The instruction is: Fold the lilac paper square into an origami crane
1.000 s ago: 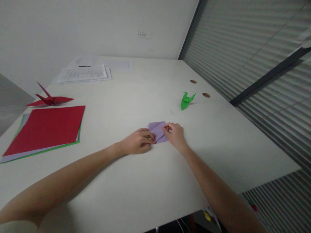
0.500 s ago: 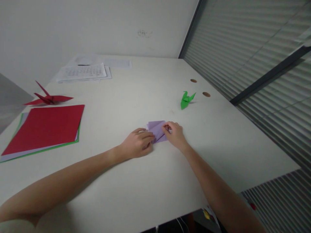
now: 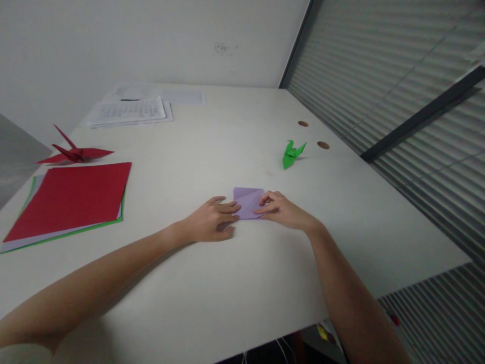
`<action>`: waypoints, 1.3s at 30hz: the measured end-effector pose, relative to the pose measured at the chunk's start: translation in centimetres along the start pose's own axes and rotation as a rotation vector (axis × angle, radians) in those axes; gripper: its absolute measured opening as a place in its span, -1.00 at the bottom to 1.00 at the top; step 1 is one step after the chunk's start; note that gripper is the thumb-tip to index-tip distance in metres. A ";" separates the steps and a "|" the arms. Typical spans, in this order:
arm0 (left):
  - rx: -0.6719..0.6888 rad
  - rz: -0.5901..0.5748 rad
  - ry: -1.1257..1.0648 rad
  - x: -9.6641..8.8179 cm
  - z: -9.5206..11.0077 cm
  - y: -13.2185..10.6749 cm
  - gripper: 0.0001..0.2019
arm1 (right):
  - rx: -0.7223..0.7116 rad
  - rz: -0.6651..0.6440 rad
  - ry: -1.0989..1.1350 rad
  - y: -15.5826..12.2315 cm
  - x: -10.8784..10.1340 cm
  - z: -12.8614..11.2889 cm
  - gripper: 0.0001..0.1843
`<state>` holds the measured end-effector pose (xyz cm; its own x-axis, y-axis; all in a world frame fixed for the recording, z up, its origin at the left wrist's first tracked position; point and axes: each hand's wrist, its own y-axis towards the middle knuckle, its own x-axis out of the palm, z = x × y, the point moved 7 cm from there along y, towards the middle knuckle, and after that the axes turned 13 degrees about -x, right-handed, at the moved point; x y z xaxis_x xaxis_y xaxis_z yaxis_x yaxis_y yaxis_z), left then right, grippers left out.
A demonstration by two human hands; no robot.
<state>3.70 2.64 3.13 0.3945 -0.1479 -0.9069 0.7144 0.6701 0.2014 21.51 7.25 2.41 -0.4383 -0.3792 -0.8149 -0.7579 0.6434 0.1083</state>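
A small folded square of purple origami paper [image 3: 248, 201] lies flat on the white table between my hands. A diagonal crease runs over its upper face. My left hand [image 3: 212, 220] reaches in from the left, its fingers stretched and spread, with fingertips pressing on the paper's left edge. At the opposite side my right hand [image 3: 282, 210] has its fingers bent together on the paper's right edge, pinching it near the lower right corner. The thumb of that hand is partly hidden.
A green paper crane [image 3: 291, 154] stands behind my right hand. At left, a red paper crane [image 3: 78, 153] sits behind a stack of red, purple and green sheets [image 3: 71, 202]. Written papers [image 3: 129, 110] lie farther back. Blinds [image 3: 379, 65] border the table's right side.
The raised purple flap has come down, and the paper now shows as a flat square. My right hand has turned and lowered onto its right edge; my left fingers have spread.
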 end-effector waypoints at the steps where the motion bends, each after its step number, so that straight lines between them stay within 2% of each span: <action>1: 0.027 -0.006 0.018 0.0 0.1 -0.1 -0.69 | -0.002 -0.003 -0.004 0.0 0.0 0.0 -0.76; 6: 0.080 0.010 0.091 -0.2 0.7 0.0 -0.70 | 0.008 0.025 -0.064 0.3 0.0 -0.6 -0.82; 10: 0.113 -0.026 0.038 -0.4 0.5 0.1 -0.65 | -0.009 0.076 -0.081 0.9 0.4 -1.1 -0.91; 14: 0.160 -0.063 -0.018 -0.8 -0.3 0.2 -0.59 | -0.016 0.151 -0.050 1.3 0.8 -1.0 -0.86; 20: 0.252 -0.038 0.043 -0.7 0.2 0.4 -0.72 | 0.112 0.297 -0.039 1.6 1.0 -0.3 -0.95; 23: 0.255 -0.018 0.025 -0.8 0.6 0.7 -0.77 | 0.177 0.343 -0.054 1.7 1.0 -0.3 -0.91; 33: 0.224 0.001 -0.140 -1.1 -0.3 0.6 -0.66 | 0.268 0.339 -0.154 1.8 1.7 -0.5 -0.80; 39: 0.163 -0.031 -0.403 -1.2 -1.3 0.9 -0.65 | 0.253 0.322 -0.162 1.8 1.9 -0.5 -0.79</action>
<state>3.08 4.33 3.94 0.5424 -0.4598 -0.7031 0.7985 0.5422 0.2614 19.12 7.33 1.37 -0.5359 -0.0363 -0.8435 -0.4440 0.8619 0.2450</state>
